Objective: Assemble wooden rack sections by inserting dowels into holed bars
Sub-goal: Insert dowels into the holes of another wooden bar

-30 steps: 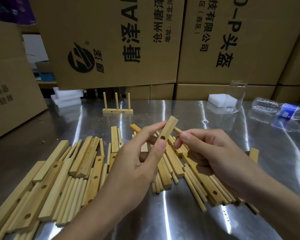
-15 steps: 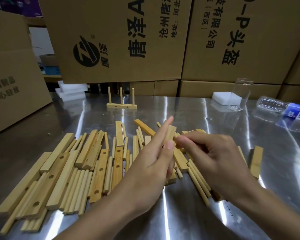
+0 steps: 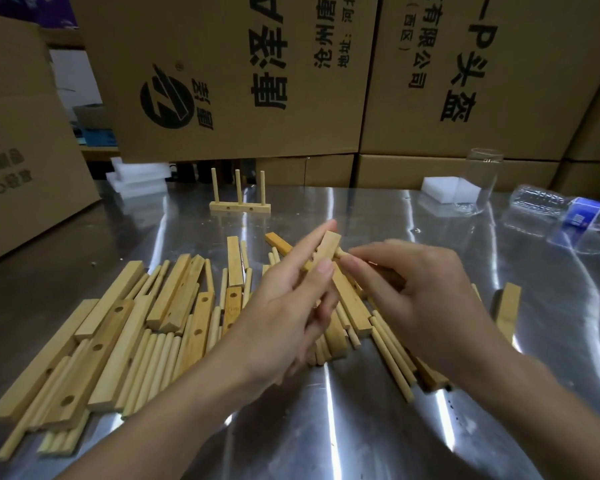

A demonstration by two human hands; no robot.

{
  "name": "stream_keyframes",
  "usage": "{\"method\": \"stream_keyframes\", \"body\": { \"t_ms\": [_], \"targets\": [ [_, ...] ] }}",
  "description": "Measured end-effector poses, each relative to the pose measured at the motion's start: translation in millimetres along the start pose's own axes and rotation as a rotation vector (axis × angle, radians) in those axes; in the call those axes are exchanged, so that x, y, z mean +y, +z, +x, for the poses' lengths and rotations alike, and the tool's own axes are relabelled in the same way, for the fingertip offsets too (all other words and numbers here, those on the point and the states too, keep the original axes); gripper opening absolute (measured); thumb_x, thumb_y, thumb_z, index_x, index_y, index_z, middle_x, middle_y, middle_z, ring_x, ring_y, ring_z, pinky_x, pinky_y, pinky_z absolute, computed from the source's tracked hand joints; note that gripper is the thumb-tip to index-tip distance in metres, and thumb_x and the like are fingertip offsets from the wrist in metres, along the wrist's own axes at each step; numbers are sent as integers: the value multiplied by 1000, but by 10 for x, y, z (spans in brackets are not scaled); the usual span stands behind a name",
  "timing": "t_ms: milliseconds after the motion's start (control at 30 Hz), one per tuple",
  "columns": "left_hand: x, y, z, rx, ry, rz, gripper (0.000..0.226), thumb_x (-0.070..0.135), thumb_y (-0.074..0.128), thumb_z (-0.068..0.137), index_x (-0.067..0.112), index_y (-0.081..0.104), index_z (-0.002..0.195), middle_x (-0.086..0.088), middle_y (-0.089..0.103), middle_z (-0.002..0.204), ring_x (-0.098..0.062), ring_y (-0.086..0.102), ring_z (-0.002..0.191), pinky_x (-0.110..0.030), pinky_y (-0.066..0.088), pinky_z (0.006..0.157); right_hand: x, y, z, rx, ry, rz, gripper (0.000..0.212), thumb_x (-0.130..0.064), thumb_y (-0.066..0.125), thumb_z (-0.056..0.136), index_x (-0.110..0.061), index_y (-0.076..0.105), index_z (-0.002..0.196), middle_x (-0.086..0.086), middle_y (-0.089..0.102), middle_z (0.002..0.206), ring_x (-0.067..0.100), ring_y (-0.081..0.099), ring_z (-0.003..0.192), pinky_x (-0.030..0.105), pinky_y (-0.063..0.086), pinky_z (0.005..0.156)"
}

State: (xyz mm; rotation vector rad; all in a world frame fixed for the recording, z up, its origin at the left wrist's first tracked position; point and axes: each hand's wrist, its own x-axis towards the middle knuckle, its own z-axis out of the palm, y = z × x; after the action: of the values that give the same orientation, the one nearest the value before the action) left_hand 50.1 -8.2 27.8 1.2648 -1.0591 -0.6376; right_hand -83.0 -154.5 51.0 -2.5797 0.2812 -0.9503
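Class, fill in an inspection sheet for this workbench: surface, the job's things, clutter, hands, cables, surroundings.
Surface: shiny metal table, streaked with glare.
Job's things: loose bars and dowels heaped left and centre; finished section with three upright dowels stands at the back.
Clutter: glass upright; water bottle on its side; white foam blocks.
Hands: left hand holds a bar tilted upward; right hand pinches a dowel against the bar's side.
Cables: nothing seen.
Surroundings: printed cardboard boxes stacked behind and to the left.
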Motion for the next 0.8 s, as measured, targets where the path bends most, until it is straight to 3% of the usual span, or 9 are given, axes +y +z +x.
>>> {"method": "stream_keyframes", "body": {
  "t_ms": [200, 367, 433, 500, 533, 567, 600, 667, 800],
  "targets": [
    [14, 49, -38, 19, -37, -91, 45, 39, 46, 112, 60, 43, 152, -4, 44, 79, -12, 31, 45, -23, 33, 34, 38, 79, 5, 32, -86, -423, 52, -55, 26, 109, -22, 62, 93, -8, 54, 71, 21, 55, 59, 44, 49, 51],
    [46, 58, -79, -2, -42, 21, 51, 41, 41, 113, 69, 29, 153, -17, 31, 83, -7, 33, 48, -16, 38, 39, 77, 134, 14, 15, -12, 122, 42, -48, 46, 107, -25, 59, 75, 0, 51, 55, 21, 51, 54, 32, 41, 56],
    [36, 72, -99, -24, -35, 72, 53, 43, 42, 112, 73, 24, 152, -10, 29, 80, -2, 34, 50, -16, 45, 44, 88, 132, -18, -29, 54, 277, 42, -48, 50, 107, -28, 64, 74, 7, 48, 55, 21, 45, 52, 37, 38, 56],
    [37, 89, -104, -38, -25, 174, 55, 47, 43, 110, 77, 20, 150, 20, 33, 80, 2, 25, 62, -28, 62, 72, 90, 131, -48, -84, 129, 433, 44, -45, 54, 109, -20, 67, 75, 8, 36, 54, 21, 33, 49, 36, 30, 50],
    [38, 98, -101, -43, -33, 222, 56, 48, 43, 110, 78, 18, 150, 15, 30, 113, 4, 21, 74, -46, 58, 97, 82, 133, -49, -105, 170, 507, 44, -43, 56, 109, -15, 67, 76, 7, 31, 55, 18, 28, 49, 33, 26, 48],
    [50, 111, -100, -41, -43, 249, 56, 48, 44, 110, 79, 18, 149, 8, 62, 122, 6, 21, 85, -62, 44, 107, 72, 133, -29, -127, 210, 574, 45, -41, 57, 108, -9, 67, 77, 5, 28, 56, 17, 25, 50, 30, 24, 47],
    [73, 118, -100, -33, -41, 257, 57, 47, 46, 110, 80, 18, 148, 18, 40, 120, 7, 23, 91, -71, 31, 109, 54, 127, -1, -146, 250, 637, 45, -39, 59, 106, -4, 67, 78, 5, 27, 57, 16, 23, 49, 28, 22, 46],
    [115, 113, -90, -11, -7, 243, 58, 48, 48, 107, 82, 20, 145, 27, 34, 111, 4, 26, 95, -76, 23, 105, 22, 88, 82, -186, 315, 728, 47, -41, 62, 103, 0, 66, 79, 3, 29, 56, 16, 24, 49, 26, 22, 45],
    [109, 50, -57, 35, 4, 198, 56, 54, 53, 100, 80, 29, 143, 11, 24, 137, -1, 30, 105, -69, 23, 99, -30, 82, 136, -196, 283, 557, 44, -49, 60, 104, -12, 75, 86, 6, 37, 60, 25, 27, 55, 31, 23, 49]
  ]
}}
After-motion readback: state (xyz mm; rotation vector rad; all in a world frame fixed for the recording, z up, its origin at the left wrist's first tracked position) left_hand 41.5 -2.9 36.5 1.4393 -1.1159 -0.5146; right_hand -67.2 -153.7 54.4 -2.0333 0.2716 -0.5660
